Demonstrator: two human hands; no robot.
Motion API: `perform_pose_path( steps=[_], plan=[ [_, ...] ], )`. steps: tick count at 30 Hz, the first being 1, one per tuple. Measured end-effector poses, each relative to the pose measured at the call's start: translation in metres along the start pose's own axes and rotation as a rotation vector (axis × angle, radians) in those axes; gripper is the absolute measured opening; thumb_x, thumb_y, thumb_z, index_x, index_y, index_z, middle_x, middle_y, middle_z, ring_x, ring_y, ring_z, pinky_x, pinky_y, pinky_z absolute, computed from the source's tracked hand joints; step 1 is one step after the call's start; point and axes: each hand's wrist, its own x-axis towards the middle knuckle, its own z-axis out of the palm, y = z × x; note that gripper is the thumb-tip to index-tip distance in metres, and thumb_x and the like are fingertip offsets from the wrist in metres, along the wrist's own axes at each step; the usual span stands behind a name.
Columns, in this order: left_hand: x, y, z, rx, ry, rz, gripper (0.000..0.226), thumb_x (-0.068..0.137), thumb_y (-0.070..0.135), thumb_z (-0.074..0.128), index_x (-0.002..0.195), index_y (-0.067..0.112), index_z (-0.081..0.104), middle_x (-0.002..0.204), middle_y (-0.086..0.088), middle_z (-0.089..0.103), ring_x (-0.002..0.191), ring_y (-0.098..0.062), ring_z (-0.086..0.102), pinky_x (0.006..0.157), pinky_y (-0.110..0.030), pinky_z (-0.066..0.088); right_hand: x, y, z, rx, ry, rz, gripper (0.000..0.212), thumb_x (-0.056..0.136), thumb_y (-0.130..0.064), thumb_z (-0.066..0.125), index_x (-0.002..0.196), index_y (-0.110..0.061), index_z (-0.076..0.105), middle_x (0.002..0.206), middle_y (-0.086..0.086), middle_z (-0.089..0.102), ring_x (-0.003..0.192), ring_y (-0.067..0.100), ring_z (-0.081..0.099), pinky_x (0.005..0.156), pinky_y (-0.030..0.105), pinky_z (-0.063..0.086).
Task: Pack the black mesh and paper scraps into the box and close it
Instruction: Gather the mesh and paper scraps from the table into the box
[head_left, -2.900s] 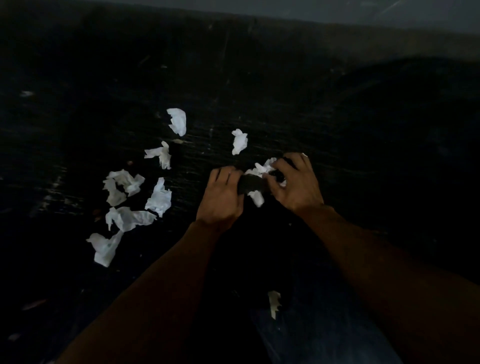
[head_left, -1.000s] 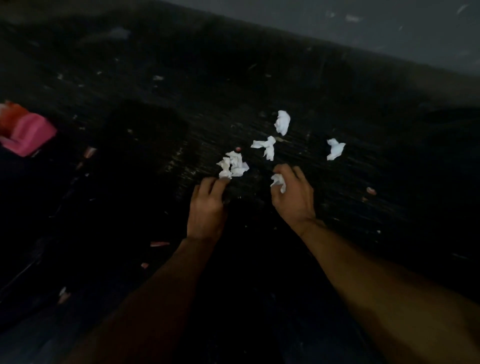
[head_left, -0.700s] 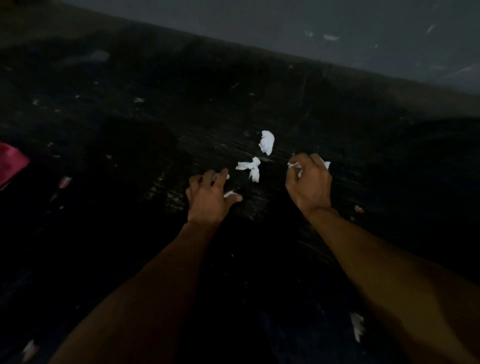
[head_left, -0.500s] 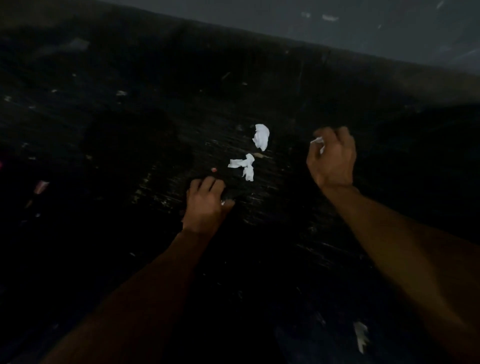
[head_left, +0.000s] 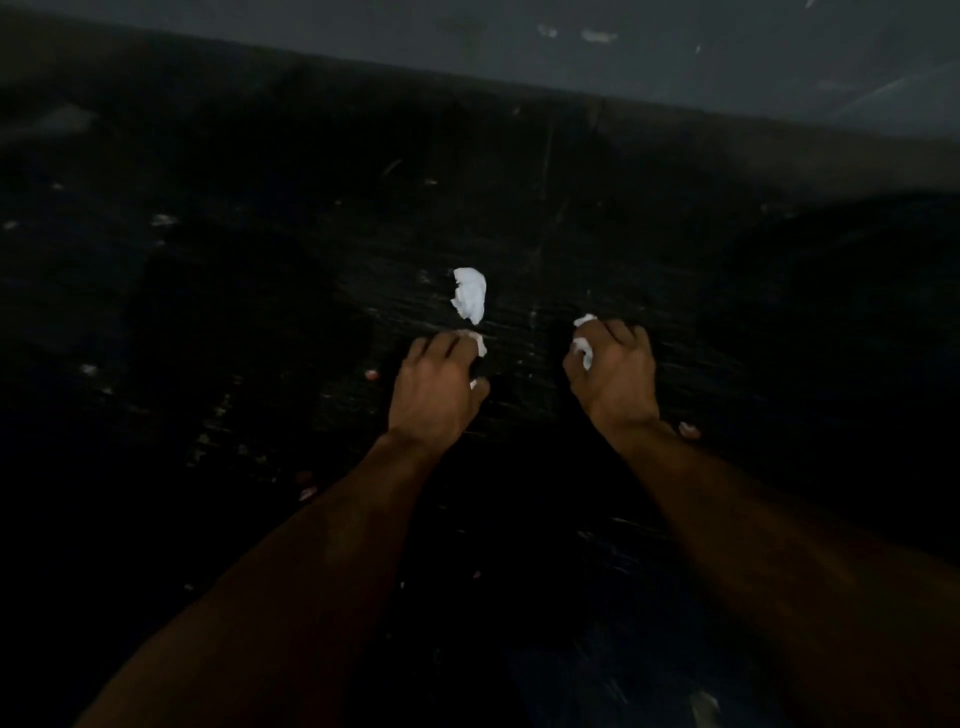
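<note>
Left grip (head_left: 439, 387) and right grip (head_left: 615, 374) each clench white scraps (head_left: 584, 355); the 1 loose scrap (head_left: 470, 300) looks weightless and soft, so pinch it anywhere.

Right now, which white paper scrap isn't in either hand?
The crumpled scrap lying free beyond the left hand; the other bits are held by it and the right hand.

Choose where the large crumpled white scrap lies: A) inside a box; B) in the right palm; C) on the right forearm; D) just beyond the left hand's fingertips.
D: the crumpled white scrap lies loose just past the left hand, well apart from the right hand.
</note>
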Motion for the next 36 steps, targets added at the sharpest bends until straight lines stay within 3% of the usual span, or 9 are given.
perform_pose_path(
  steps=[3,6,10,13,16,20,24,30,36],
  plan=[
    [0.017,0.014,-0.015,-0.088,0.024,-0.078,0.051,0.078,0.023,0.068,0.123,0.018,0.045,0.101,-0.013,0.065,0.093,-0.032,0.061,0.080,-0.040,0.050,-0.001,0.003,-0.004,0.061,-0.027,0.027,0.025,0.086,-0.021,0.063,0.109,-0.012,0.062,0.110,0.011,0.063,0.103,0.027,0.056,0.096,0.036,0.040],
    [0.051,0.014,-0.022,-0.041,-0.002,-0.103,0.086,0.082,0.033,0.066,0.148,0.028,0.011,0.115,-0.011,0.063,0.105,-0.029,0.058,0.088,-0.044,0.050,0.002,0.005,-0.008,0.155,-0.066,0.077,0.044,0.084,-0.022,0.067,0.125,-0.016,0.054,0.116,0.009,0.062,0.109,0.027,0.054,0.095,0.039,0.045],
    [0.088,0.004,-0.015,0.156,-0.194,-0.189,0.107,0.080,0.061,0.062,0.149,0.031,-0.014,0.128,-0.014,0.056,0.115,-0.032,0.052,0.093,-0.048,0.047,0.007,0.009,-0.005,0.096,-0.086,0.038,0.038,0.083,-0.025,0.066,0.118,-0.012,0.063,0.115,0.012,0.063,0.105,0.027,0.056,0.095,0.038,0.042],
    [0.096,-0.002,0.000,0.213,-0.326,-0.207,0.094,0.076,0.075,0.053,0.149,0.025,0.022,0.142,-0.012,0.044,0.127,-0.033,0.040,0.099,-0.050,0.042,0.001,0.013,0.006,0.055,-0.003,-0.029,0.029,0.079,-0.031,0.060,0.094,-0.008,0.071,0.099,0.014,0.065,0.093,0.030,0.057,0.088,0.039,0.043],
    [0.091,-0.006,0.009,0.190,-0.212,-0.172,0.066,0.079,0.072,0.053,0.123,0.023,0.055,0.136,-0.011,0.039,0.122,-0.032,0.037,0.094,-0.050,0.045,-0.002,0.016,0.016,0.099,0.017,-0.008,0.025,0.081,-0.036,0.064,0.086,-0.012,0.069,0.121,0.010,0.058,0.108,0.028,0.050,0.093,0.039,0.042],
    [0.081,-0.008,0.016,0.142,-0.087,-0.040,0.036,0.084,0.044,0.065,0.110,0.019,0.060,0.139,-0.004,0.041,0.118,-0.028,0.045,0.089,-0.045,0.049,-0.001,0.018,0.017,0.116,0.029,-0.084,0.018,0.083,-0.030,0.068,0.085,-0.012,0.069,0.103,0.009,0.068,0.096,0.029,0.062,0.087,0.034,0.045],
    [0.057,-0.003,0.015,0.046,-0.053,0.030,0.025,0.084,0.032,0.067,0.105,0.019,0.064,0.115,-0.005,0.059,0.106,-0.028,0.052,0.084,-0.038,0.048,-0.008,0.006,0.002,0.213,0.015,0.003,0.046,0.081,-0.030,0.075,0.123,-0.014,0.063,0.113,0.011,0.067,0.103,0.030,0.059,0.092,0.036,0.045],
    [0.009,0.010,-0.023,-0.280,-0.191,-0.103,0.061,0.075,0.051,0.073,0.130,0.027,0.057,0.130,-0.002,0.060,0.119,-0.020,0.054,0.097,-0.029,0.042,-0.035,0.004,-0.036,0.388,-0.192,0.150,0.073,0.078,-0.040,0.076,0.141,-0.023,0.045,0.138,0.004,0.055,0.125,0.017,0.050,0.102,0.022,0.035],
    [-0.041,0.042,-0.080,-0.452,-0.138,-0.210,0.064,0.068,0.050,0.080,0.123,0.023,0.064,0.126,0.000,0.064,0.115,-0.013,0.058,0.096,-0.024,0.044,-0.087,0.009,-0.096,0.468,-0.189,0.233,0.085,0.070,-0.048,0.079,0.143,-0.027,0.041,0.134,0.004,0.058,0.121,0.018,0.054,0.104,0.031,0.043]
  ],
)
